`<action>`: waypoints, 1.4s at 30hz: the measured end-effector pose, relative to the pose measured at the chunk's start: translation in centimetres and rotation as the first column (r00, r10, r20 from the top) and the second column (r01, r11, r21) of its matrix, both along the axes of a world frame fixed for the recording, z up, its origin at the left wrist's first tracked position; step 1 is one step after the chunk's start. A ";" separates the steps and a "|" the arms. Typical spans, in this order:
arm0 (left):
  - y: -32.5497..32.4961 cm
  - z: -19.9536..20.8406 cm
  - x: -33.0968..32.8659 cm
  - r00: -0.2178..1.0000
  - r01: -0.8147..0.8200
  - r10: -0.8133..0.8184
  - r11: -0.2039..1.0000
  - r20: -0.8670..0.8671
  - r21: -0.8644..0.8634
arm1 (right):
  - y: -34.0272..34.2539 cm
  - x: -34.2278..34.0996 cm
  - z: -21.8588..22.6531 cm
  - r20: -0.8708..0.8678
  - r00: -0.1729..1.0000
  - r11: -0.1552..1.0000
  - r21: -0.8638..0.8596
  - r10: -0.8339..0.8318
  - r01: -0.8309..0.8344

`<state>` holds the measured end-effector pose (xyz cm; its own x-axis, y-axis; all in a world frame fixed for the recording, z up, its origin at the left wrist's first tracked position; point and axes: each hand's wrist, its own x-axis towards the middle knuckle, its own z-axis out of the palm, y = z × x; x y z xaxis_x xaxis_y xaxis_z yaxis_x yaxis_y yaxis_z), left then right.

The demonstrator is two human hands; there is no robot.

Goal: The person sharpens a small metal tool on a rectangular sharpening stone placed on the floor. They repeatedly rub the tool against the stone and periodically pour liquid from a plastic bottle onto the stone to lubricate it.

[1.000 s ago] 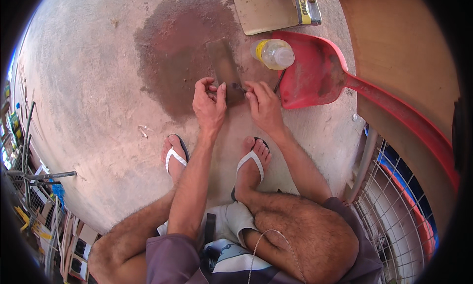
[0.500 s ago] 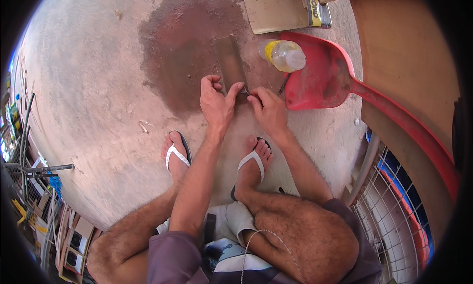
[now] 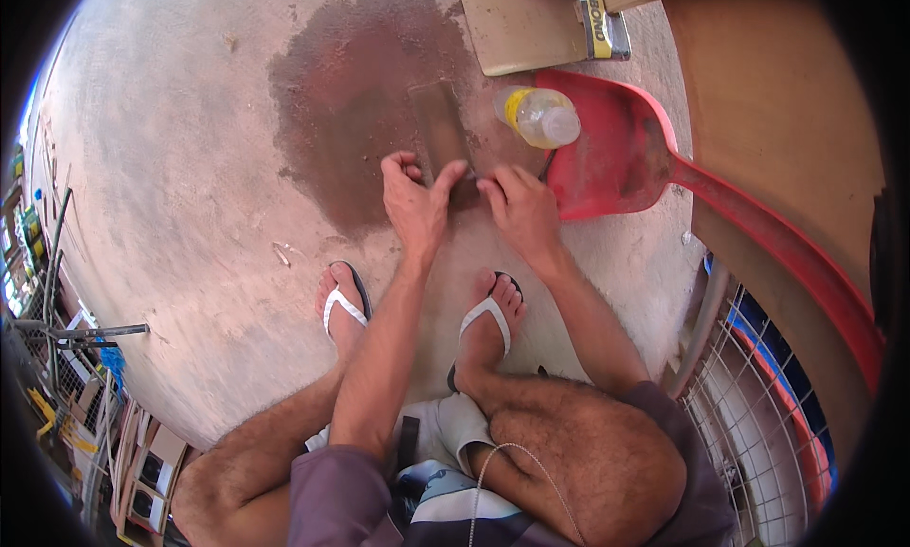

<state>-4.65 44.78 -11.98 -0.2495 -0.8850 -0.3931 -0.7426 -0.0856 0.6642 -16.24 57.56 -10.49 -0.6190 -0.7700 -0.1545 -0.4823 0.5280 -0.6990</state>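
A dark, wet, flat rectangular slab (image 3: 438, 120) lies on the damp patch of floor; its near end reaches between my hands. My left hand (image 3: 414, 206) is beside that end, thumb stretched away from the curled fingers, with the thumb tip close to a small, thin metal piece (image 3: 471, 176). My right hand (image 3: 523, 213) pinches this piece between thumb and fingers. Most of it is hidden, so its kind does not show. Just beyond my right hand, a clear plastic bottle (image 3: 545, 120) with a yellow label and whitish cap rests against a red dustpan (image 3: 616, 154).
The dustpan's long handle runs toward the right edge. A tan rectangular can (image 3: 526, 30) lies at the top beside a brown wooden panel (image 3: 758, 101). A wire grid (image 3: 749, 395) stands at lower right. Metal bars and scraps (image 3: 85, 357) crowd the left edge. My sandalled feet flank my forearms.
The whole view has shifted slightly. My right fingers have moved a little away from my left thumb, and less of the metal piece shows. The bottle and dustpan stay in place.
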 end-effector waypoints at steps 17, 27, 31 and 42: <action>-2.3 -0.8 0.3 0.996 -0.061 0.058 0.997 -0.062 -0.041 | -0.1 5.3 -0.9 0.047 0.995 0.993 -0.082 -0.086 0.090; -6.0 0.6 -1.2 0.975 -0.058 0.059 0.998 -0.216 0.010 | -1.5 5.1 -0.7 0.084 0.995 0.996 0.072 0.051 -0.057; -5.4 0.5 -1.5 0.972 -0.050 0.058 0.998 -0.227 0.040 | -1.5 4.3 -0.7 0.028 1.000 1.000 -0.011 0.013 -0.013; -5.1 0.9 -1.4 0.971 -0.067 0.075 0.997 -0.226 0.044 | -0.8 5.4 1.6 0.162 0.985 0.992 0.099 0.063 -0.080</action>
<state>-6.01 39.66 -11.04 -0.2734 -0.8899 -0.3652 -0.5635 -0.1595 0.8105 -10.80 56.73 -8.87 -0.5245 -0.7855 -0.3284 -0.4089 0.5707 -0.7121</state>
